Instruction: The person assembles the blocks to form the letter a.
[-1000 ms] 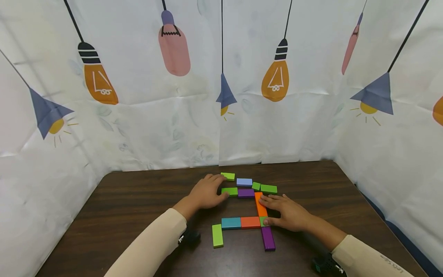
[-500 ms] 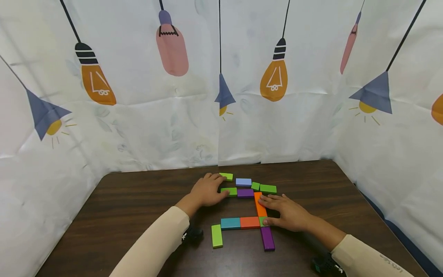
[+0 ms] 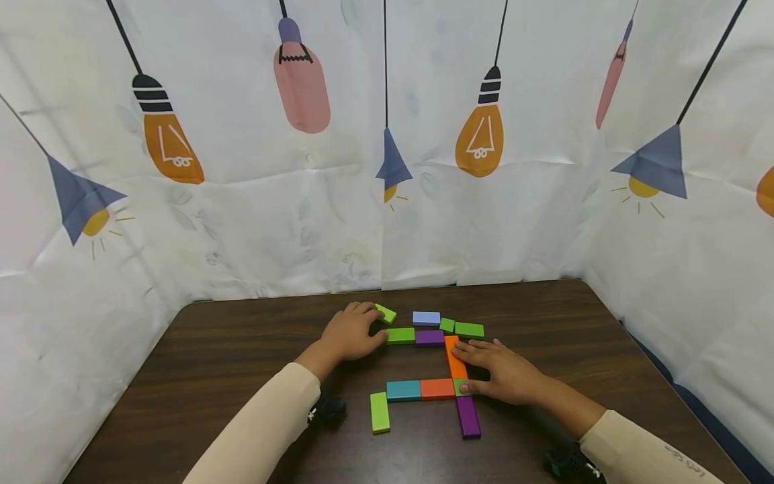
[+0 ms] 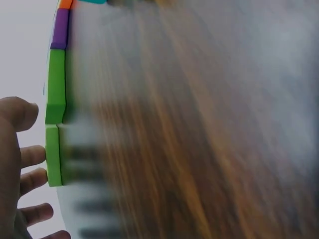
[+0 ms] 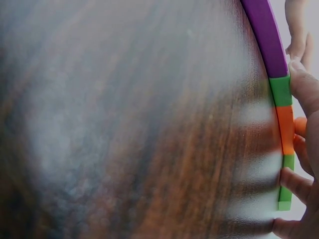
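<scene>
Flat coloured blocks lie on the dark wooden table. At the back, my left hand touches a tilted lime block with its fingertips. Its thumb reaches the left end of a green block, which adjoins a purple block. In the left wrist view, the fingers are spread and meet the side of the lime block. My right hand rests flat, fingers on the upright orange block and thumb at a small green block.
Red and teal blocks run leftward to another lime block; a second purple block points nearer. Behind are a pale blue block and green ones. A lamp-printed white cloth hangs beyond the table.
My left hand has shifted left, and the lime block at its fingertips has moved left and turned to a slant. The right hand stays in place.
</scene>
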Demonstrator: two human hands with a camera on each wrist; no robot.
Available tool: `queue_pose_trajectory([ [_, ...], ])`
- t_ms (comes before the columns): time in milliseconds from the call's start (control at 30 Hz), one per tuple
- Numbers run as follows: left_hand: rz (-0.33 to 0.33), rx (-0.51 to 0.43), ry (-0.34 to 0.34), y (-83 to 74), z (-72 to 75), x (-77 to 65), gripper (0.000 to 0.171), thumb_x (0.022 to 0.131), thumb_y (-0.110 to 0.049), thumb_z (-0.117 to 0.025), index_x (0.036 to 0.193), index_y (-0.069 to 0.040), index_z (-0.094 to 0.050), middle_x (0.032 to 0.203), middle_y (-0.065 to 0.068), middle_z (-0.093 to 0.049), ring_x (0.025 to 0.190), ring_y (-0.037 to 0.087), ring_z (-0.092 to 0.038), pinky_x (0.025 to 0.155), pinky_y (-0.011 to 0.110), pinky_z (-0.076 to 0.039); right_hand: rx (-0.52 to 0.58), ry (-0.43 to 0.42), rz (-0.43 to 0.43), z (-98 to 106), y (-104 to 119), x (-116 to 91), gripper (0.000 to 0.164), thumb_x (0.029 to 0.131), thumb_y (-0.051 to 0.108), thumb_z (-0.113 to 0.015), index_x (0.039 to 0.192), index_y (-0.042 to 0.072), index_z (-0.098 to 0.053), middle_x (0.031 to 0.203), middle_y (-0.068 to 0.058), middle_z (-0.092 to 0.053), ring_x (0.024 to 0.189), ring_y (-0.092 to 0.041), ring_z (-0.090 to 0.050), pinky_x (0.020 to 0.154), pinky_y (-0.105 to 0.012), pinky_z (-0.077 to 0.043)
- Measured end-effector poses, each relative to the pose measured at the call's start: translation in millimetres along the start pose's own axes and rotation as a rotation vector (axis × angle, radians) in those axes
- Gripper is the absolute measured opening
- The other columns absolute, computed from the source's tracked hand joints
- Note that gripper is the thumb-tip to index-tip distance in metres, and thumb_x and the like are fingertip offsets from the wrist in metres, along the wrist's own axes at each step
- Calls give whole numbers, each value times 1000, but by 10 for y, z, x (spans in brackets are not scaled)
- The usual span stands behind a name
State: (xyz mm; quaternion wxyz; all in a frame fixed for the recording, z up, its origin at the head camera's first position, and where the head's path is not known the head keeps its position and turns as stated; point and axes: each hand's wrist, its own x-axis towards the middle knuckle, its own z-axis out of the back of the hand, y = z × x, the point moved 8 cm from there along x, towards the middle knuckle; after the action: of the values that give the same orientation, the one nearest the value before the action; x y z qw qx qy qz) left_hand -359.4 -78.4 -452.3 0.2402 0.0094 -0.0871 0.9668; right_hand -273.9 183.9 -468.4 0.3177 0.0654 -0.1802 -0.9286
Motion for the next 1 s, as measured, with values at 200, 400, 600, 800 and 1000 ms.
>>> queue_pose_trajectory([
  [200, -6, -2, -32, 81, 34, -70, 42, 100, -44, -61, 135, -20, -65, 149, 6, -52, 138, 31, -45, 103, 60, -42, 1, -5, 4, -5, -7, -4, 79, 96, 65, -57, 155, 15, -47, 159, -2, -42, 146, -36, -37, 114, -70, -19],
  [400, -22, -4, -40, 147, 64, -161, 38, 101, -40, -62, 133, -21, -66, 150, 4, -53, 138, 30, -46, 104, 60, -42, 1, -3, 6, -12, -8, -3, 80, 96, 66, -56, 156, 15, -46, 159, -2, -42, 146, -36, -36, 114, -70, -19],
  [600, -63, -35, -55, 159, 97, -252, 38, 100, -40, -65, 133, -19, -67, 150, 8, -53, 138, 34, -46, 104, 63, -41, 0, -8, 8, -6, -9, -8, 80, 95, 67, -56, 156, 15, -46, 159, -2, -42, 146, -35, -37, 114, -70, -18],
  [800, -58, -55, -84, 158, 100, -314, 32, 97, -40, -71, 123, -21, -70, 142, 9, -60, 131, 34, -53, 102, 60, -44, -3, -9, 7, -3, -5, -9, 79, 96, 66, -57, 156, 15, -46, 159, -2, -42, 146, -35, -37, 114, -70, -18],
  [1000, -59, -25, -158, 128, 115, -373, 24, 94, -37, -76, 111, -20, -72, 126, 5, -69, 118, 32, -61, 94, 55, -49, -6, -6, 6, -10, 2, -8, 80, 96, 66, -56, 156, 15, -46, 160, -3, -42, 146, -35, -37, 114, -70, -19],
])
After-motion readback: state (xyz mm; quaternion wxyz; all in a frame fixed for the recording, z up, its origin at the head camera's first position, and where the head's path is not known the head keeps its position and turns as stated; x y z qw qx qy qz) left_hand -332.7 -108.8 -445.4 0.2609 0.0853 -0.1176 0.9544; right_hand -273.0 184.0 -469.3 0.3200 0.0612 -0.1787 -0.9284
